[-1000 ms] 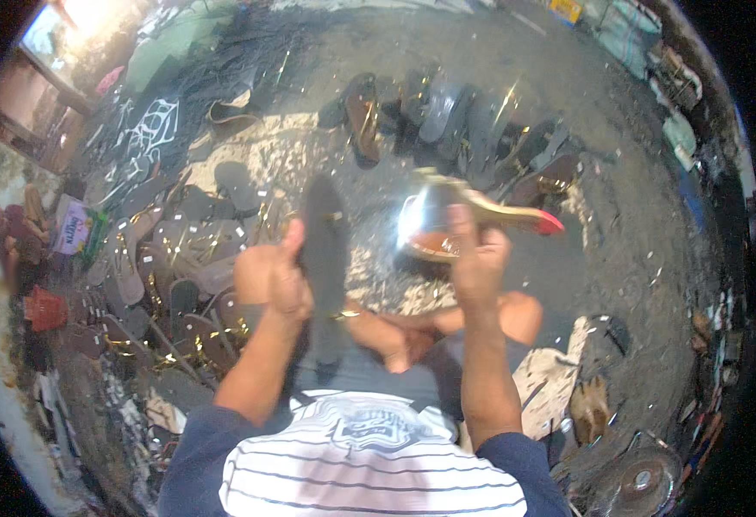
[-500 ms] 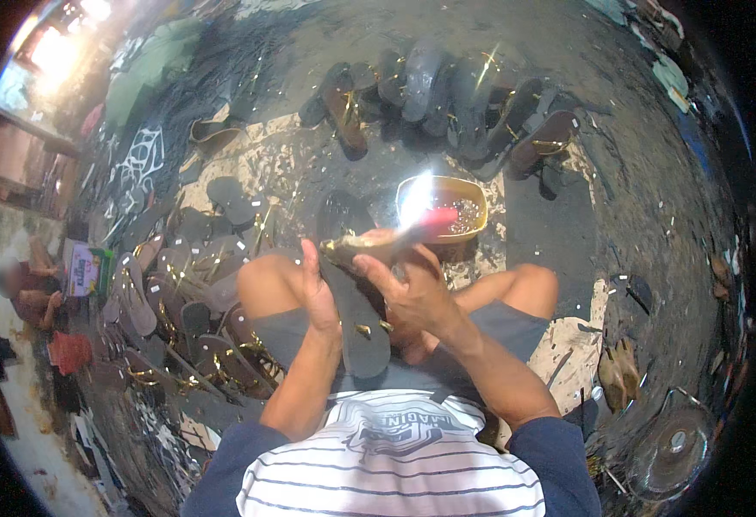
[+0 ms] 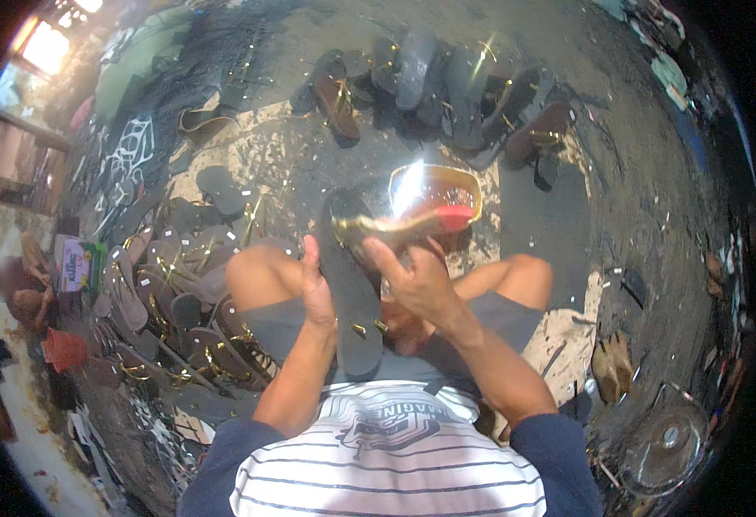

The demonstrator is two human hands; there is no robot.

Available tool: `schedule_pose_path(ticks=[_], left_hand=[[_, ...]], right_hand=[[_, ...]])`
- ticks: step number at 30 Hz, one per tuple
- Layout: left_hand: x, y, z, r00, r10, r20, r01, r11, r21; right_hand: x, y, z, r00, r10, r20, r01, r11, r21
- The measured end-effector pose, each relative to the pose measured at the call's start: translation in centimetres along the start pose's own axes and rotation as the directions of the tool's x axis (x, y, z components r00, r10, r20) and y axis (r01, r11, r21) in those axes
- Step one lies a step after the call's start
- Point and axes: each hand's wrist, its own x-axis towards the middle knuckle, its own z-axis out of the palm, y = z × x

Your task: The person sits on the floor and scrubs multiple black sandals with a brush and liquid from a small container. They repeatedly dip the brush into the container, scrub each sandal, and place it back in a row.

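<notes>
A dark sandal sole [image 3: 358, 284] stands lengthwise over my lap, with small gold strap ends near its lower part. My left hand [image 3: 318, 289] is at its left edge, thumb up and palm against it; its other fingers are hidden behind the sole. Above the sole, my right hand [image 3: 421, 280] grips a blurred, long curved tool [image 3: 404, 229] with a yellowish brassy end to the left and a red end to the right. What kind of tool it is I cannot make out. Just beyond it is a yellow-rimmed bowl [image 3: 480, 191] with brown, glistening contents.
Many sandals with gold straps [image 3: 193, 276] lie to my left, and more dark sandals [image 3: 421, 77] form an arc ahead. On the right are a tan pair of foot-shaped forms [image 3: 612, 369] and a round glassy dish [image 3: 667, 439]. Another person [image 3: 29, 280] sits at far left.
The tool in my right hand has shifted slightly left and lower, its red end now lying across the bowl's front edge. My left hand remains beside the sole.
</notes>
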Motion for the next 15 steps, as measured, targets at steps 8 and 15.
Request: schedule_pose_path(ticks=[8, 15], left_hand=[[-3.3, -1.4, 1.1, 0.986, -0.162, 0.050, 0.163, 0.986, -0.029], [-10.8, -1.2, -4.1, 0.965, -0.192, -0.178, 0.207, 0.976, 0.071]], right_hand=[[3.8, 11.6, -3.6, 0.987, 0.146, -0.070, -0.160, 0.940, -0.301], [4.6, 16.3, -4.5, 0.967, 0.255, -0.018, -0.185, 0.648, -0.739]])
